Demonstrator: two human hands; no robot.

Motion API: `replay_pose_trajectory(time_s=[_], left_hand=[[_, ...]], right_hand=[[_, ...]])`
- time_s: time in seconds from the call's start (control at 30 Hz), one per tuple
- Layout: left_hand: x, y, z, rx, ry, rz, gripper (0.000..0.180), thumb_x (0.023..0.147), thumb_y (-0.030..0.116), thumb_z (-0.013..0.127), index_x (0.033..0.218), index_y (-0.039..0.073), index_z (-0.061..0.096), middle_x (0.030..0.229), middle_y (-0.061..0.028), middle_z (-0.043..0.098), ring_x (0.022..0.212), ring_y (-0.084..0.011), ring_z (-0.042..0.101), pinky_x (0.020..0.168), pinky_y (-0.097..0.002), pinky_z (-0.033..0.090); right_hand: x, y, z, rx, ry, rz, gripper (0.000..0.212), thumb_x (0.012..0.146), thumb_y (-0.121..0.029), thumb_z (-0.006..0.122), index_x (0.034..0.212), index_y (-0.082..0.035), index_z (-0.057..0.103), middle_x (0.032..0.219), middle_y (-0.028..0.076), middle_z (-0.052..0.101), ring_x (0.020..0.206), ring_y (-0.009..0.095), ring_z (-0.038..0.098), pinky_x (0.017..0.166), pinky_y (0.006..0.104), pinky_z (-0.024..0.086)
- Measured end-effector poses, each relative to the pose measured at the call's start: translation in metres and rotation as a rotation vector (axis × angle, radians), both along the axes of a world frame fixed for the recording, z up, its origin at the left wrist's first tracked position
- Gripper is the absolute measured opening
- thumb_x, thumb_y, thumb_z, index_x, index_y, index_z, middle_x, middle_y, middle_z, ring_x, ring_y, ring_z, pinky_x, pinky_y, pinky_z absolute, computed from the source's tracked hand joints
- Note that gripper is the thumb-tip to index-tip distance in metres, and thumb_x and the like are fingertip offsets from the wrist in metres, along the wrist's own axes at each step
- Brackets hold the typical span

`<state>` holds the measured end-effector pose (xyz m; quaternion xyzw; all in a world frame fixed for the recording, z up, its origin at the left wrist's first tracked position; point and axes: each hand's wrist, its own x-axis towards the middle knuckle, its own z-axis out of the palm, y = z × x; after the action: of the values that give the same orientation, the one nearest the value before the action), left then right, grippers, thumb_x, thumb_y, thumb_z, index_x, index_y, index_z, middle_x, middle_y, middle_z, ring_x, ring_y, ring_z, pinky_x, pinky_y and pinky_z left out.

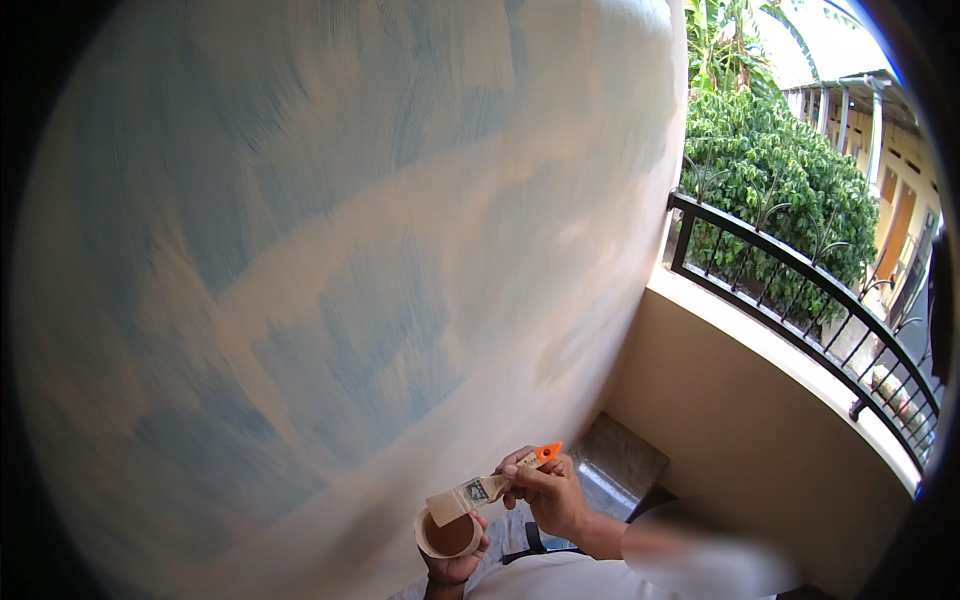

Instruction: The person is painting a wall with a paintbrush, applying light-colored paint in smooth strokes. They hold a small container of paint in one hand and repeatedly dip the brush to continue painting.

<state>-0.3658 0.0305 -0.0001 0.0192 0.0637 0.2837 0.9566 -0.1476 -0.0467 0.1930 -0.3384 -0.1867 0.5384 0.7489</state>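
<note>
At the bottom middle my left hand (455,570) is wrapped around a small round cup (424,541) with brownish liquid, likely paint, inside. My right hand (545,490) grips a flat paintbrush (490,488) by its handle, which ends in an orange tip. The brush slants down to the left, and its pale bristles hang over the far rim of the cup. Whether the bristles touch the liquid I cannot tell. In front of both hands rises a large wall (330,300) with uneven pale blue and peach brush strokes.
A low beige parapet (760,430) with a black metal railing (800,265) runs along the right. Below it, in the corner by the wall, is a grey shiny surface (620,455). Beyond the railing stand a leafy green bush (770,180) and a yellowish building (905,190).
</note>
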Motion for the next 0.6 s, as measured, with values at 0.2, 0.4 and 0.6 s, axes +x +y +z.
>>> replay_pose_trajectory(time_s=[0.2, 0.4, 0.6], left_hand=[[0.0004, -0.0042, -0.0011, -0.050, -0.045, -0.018, 0.069, 0.092, 0.063, 0.065, 0.139, 0.013, 0.062, 0.138, -0.0137, 0.058, 0.131, -0.0327, 0.051, 0.102, -0.0497, 0.050], [-0.0019, -0.0039, -0.0079, -0.021, -0.061, -0.023, 0.072, 0.089, 0.064, 0.068, 0.139, 0.011, 0.061, 0.141, -0.0132, 0.057, 0.134, -0.0327, 0.048, 0.104, -0.0495, 0.049], [-0.0033, -0.0047, 0.0003, -0.062, -0.066, -0.024, 0.072, 0.090, 0.063, 0.068, 0.137, 0.008, 0.062, 0.140, -0.0135, 0.057, 0.134, -0.0327, 0.048, 0.104, -0.0497, 0.049]], right_hand=[[0.0034, -0.0021, -0.0036, -0.015, -0.029, 0.039, 0.018, 0.095, -0.015, 0.073, 0.104, 0.000, 0.069, 0.094, 0.012, 0.073, 0.082, 0.020, 0.073, 0.066, 0.0294, 0.054], [0.0028, -0.0017, -0.0053, -0.013, -0.015, 0.032, 0.017, 0.095, -0.015, 0.073, 0.103, 0.000, 0.070, 0.094, 0.012, 0.073, 0.082, 0.019, 0.072, 0.066, 0.0291, 0.054], [-0.0009, 0.0010, -0.0055, 0.004, 0.000, -0.011, 0.012, 0.095, -0.010, 0.072, 0.099, 0.000, 0.070, 0.090, 0.014, 0.074, 0.078, 0.021, 0.073, 0.061, 0.0316, 0.058]])
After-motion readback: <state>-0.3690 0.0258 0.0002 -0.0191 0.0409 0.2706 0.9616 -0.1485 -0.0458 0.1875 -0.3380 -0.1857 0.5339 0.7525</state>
